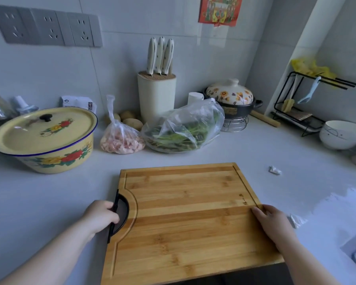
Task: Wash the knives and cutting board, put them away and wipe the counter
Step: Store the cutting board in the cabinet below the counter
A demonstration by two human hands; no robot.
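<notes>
Cutting board (185, 219) flat on counter (49, 192); left hand (100, 215) grips black handle (119, 218); right hand (272, 222) clasps right edge.

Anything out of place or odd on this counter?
Mostly tidy. A crumpled white scrap lies loose on the counter right of the cutting board, and the board's near edge overhangs the counter front while both hands grip it.

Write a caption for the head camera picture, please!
Both hands, left and right, grip the bamboo cutting board on the counter.
</notes>
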